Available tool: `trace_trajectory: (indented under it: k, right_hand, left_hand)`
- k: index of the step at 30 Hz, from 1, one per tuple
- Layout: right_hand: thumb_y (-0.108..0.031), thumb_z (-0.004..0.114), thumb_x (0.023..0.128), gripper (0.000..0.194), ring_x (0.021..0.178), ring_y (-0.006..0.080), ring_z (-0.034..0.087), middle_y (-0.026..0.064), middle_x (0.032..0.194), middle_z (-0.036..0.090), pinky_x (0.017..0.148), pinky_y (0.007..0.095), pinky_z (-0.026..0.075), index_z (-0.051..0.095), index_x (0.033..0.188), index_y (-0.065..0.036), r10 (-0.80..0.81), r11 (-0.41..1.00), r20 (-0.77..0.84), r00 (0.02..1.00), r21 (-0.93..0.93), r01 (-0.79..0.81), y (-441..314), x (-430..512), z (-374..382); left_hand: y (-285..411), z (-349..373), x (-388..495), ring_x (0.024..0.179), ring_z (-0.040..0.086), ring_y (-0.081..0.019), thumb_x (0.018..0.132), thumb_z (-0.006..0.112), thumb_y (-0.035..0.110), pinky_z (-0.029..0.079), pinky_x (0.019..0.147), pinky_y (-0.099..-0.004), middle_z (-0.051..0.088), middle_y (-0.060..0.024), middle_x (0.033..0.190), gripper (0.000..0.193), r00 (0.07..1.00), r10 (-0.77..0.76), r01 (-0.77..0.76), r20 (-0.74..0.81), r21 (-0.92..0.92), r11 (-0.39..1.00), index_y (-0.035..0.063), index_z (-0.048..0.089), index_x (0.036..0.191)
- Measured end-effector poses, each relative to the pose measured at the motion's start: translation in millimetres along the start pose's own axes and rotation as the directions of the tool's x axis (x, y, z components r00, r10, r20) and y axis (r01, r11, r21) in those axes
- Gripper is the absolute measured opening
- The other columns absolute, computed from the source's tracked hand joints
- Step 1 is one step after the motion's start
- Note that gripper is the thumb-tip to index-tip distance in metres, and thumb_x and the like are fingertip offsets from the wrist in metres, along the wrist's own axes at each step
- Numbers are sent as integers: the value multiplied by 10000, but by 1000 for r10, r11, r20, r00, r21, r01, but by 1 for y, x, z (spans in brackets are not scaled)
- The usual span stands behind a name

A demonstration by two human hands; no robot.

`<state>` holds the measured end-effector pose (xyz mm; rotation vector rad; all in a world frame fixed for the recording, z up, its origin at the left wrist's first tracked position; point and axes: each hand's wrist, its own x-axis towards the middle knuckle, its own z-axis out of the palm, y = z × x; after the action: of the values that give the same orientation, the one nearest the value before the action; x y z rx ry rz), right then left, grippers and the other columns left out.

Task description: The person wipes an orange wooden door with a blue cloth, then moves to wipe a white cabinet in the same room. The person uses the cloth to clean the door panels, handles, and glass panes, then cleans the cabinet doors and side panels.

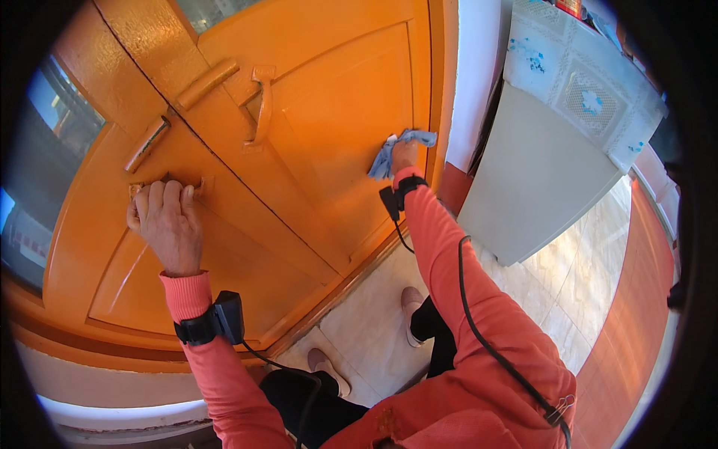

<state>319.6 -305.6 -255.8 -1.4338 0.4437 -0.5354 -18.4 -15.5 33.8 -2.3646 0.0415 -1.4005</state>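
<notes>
My left hand is wrapped around the pull handle on the left leaf of an orange-painted double door. A blue-grey cloth is bunched in my right hand, which is against the lower panel of the right leaf, near its hinge-side edge. A matching pull handle on the right leaf stands free of both hands. Beside the seam between the leaves are a painted slide bolt and a worn metal bolt piece. My fingertips around the left handle are partly hidden.
To the right stands a pale grey cabinet or appliance, draped with a patterned plastic cover and bearing several items on top. Marble-look floor tiles lie under my feet. Strapped wrist devices trail black cables along my sleeves.
</notes>
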Motion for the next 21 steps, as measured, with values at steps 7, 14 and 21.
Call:
trace_trajectory:
  k: [7,14,21]
  right_hand:
    - [-148,530,865,180,684,292,517,111,808,546,618,400,437,538,1011,-43,-528,776,65,847,442,451,-125,-121,3]
    - [-61,536,795,350,1106,389,437,179,1205,488,916,463,373,508,1139,1,-899,424,134,418,23,905,-207,-237,22]
    - [-16,443,866,379,1124,392,448,216,1248,461,967,433,365,439,1241,35,-509,848,48,859,203,490,-88,-203,23]
  left_hand:
    - [0,0,0,938,517,-232,876,598,210,308,911,-418,532,-42,846,105,1000,7,-7,-7,5,1000,110,583,846]
    - [-3,5,-1,929,515,-250,900,573,224,313,898,-421,540,-42,853,112,1000,19,-19,-5,43,999,118,590,866]
    - [-6,5,-1,930,512,-268,917,548,240,325,872,-409,546,-55,866,146,997,64,-66,40,62,996,109,594,873]
